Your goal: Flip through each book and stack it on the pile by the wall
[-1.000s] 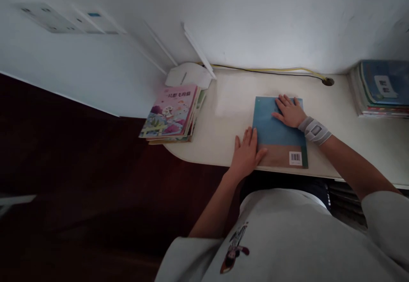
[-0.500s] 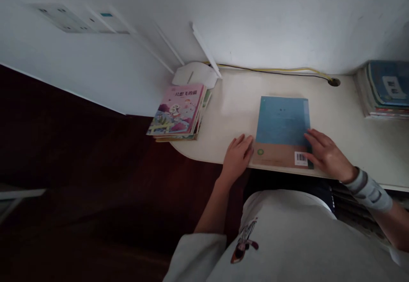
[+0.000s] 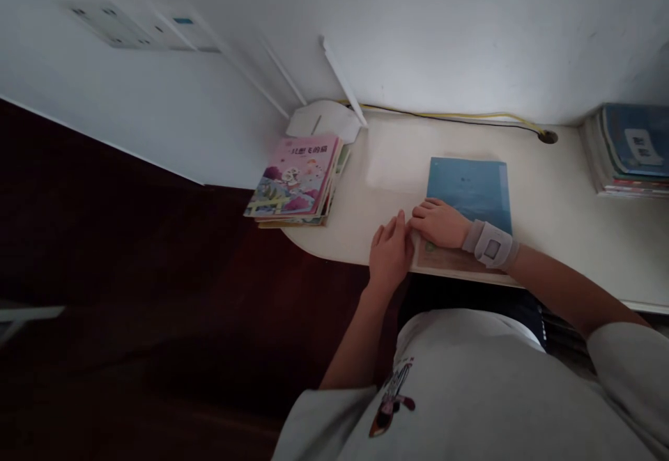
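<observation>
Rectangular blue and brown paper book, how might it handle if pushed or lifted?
The book looks thin, so it may flex when lifted. Flat on a smooth-looking, round-cornered white table, it would probably slide rather than tip. The right hand over it could add drag.

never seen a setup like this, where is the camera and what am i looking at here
There is no machine: these are a person's own bare hands. The camera is worn on that person's head, looking forward and down past the shirt to a white table. A blue and brown book lies near the front edge. The right hand, with a grey wristband, lies over it; whether it grips is unclear. The left hand rests by its left side. Further left is a pile of books with a pink cover; another pile stands at far right.
</observation>
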A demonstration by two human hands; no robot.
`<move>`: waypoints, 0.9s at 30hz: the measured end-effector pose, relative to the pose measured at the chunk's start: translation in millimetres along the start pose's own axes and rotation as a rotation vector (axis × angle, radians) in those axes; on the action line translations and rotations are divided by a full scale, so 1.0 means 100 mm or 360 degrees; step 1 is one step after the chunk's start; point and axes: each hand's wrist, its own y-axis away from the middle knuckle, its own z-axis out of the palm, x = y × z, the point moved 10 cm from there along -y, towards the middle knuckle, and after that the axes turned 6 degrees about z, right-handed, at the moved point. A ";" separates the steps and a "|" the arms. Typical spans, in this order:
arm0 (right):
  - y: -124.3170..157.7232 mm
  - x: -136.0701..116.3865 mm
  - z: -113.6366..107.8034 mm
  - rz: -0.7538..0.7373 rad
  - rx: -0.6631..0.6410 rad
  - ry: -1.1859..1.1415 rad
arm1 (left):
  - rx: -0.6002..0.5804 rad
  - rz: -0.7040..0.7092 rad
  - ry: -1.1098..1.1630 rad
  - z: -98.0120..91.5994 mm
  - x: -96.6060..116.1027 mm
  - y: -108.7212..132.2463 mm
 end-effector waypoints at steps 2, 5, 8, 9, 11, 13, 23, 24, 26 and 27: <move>0.05 0.00 0.01 0.0001 0.0039 0.0016 | 0.0002 -0.0058 -0.0100 -0.02 0.01 0.00; 0.12 0.02 0.00 -0.0014 0.0036 0.0052 | 0.0013 -0.0079 -0.0235 -0.04 0.04 0.00; 0.19 0.15 0.00 0.0031 -0.0036 0.0124 | 0.0011 -0.0044 -0.0312 -0.03 0.08 0.01; 0.22 0.23 0.00 0.0071 -0.0059 0.0155 | 0.0009 -0.0027 -0.0324 -0.03 0.09 0.01; 0.27 0.40 0.00 0.0158 -0.0083 0.0201 | 0.0008 0.0043 -0.0315 -0.03 0.15 0.00; 0.31 0.51 0.01 0.0201 -0.0089 0.0196 | 0.0018 0.0147 -0.0245 -0.06 0.24 -0.04; 0.29 0.43 -0.05 0.0029 -0.0082 0.0051 | -0.0268 -0.0071 0.0794 0.16 0.37 -0.46; 0.29 0.43 -0.06 0.0023 -0.0076 0.0048 | -0.0302 -0.0156 0.0881 0.19 0.33 -0.49; 0.30 0.45 -0.07 0.0020 -0.0051 0.0033 | -0.0326 -0.0281 0.1016 0.24 0.26 -0.54; 0.30 0.46 -0.08 0.0023 -0.0041 0.0025 | -0.0332 -0.0315 0.1066 0.25 0.24 -0.58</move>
